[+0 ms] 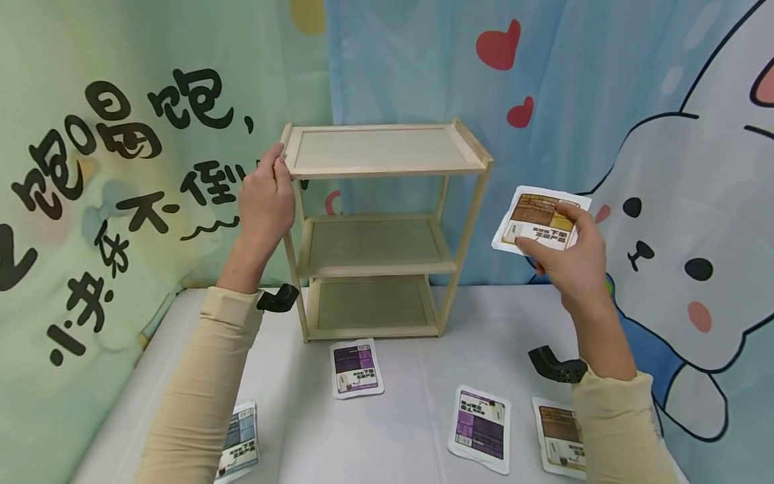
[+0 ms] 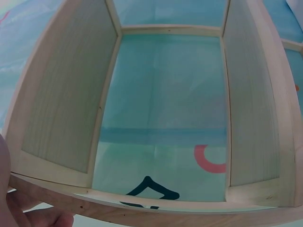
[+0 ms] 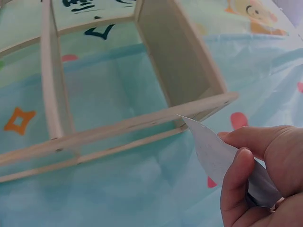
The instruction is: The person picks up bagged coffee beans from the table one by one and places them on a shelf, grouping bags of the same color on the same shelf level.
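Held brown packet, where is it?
Head view: the packet is pinched in the right hand, to the right of the wooden rack.

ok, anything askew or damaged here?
Slightly: the right purple packet lies with its pale end away from the camera, reversed from the purple packet by the shelf. The held packet curves in the right hand, probably just from the grip. No spill or damage visible; the shelf stands upright.

Bright, even light fills my head view, leaving only faint shadows on the white counter [image 1: 411, 420]; small print on the packets [image 1: 357, 368] smears. My left wrist view is dimmer and bluish, my fingers [image 2: 49, 218] dark, the wooden rack [image 2: 156, 216] bowed. My right one looks hazy.
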The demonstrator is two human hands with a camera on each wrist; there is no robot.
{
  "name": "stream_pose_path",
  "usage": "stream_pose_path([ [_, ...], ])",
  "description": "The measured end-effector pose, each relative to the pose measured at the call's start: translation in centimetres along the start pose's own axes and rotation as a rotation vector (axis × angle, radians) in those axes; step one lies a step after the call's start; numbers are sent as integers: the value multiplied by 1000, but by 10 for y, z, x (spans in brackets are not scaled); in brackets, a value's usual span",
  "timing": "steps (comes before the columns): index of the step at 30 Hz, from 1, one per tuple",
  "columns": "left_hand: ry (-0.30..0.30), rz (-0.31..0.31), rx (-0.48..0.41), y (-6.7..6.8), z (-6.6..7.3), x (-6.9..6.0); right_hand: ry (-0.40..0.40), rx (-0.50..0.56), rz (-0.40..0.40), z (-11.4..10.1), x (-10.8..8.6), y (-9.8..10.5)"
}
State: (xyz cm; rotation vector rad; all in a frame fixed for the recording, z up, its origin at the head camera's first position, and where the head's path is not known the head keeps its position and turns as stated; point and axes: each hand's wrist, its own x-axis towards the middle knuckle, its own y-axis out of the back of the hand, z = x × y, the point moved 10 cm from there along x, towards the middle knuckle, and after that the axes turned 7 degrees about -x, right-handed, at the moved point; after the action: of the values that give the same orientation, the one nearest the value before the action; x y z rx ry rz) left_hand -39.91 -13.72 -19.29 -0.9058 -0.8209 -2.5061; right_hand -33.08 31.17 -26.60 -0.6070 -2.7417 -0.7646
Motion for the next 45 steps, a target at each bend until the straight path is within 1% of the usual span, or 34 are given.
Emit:
stream_pose_path([
  [9,1,-5,6,-1,0,-1,15,-1,4,-32,-1,7],
  [16,-3,4,8,0,-1,-1,96,23,2,-75,-2,4],
  [19,2,8,6,1,-3,-1,108,26,-7,-93,-1,1],
  [23,2,7,7,-1,-4,0,129,57,-34,-114,3,-6],
  [25,-1,4,5,-1,-3,0,149,84,-54,-125,4,-11],
  [29,-9,-1,-7,-2,-2,0,163,93,-96,-146,8,-24],
  [33,-14,3,-11,-1,-2,1,156,101,-137,-164,14,-39],
  [41,-12,3,-13,-2,-2,1,145,165,-236,-192,24,-74],
  [45,-10,4,-19,-2,-3,0,152,173,-276,-204,28,-90],
])
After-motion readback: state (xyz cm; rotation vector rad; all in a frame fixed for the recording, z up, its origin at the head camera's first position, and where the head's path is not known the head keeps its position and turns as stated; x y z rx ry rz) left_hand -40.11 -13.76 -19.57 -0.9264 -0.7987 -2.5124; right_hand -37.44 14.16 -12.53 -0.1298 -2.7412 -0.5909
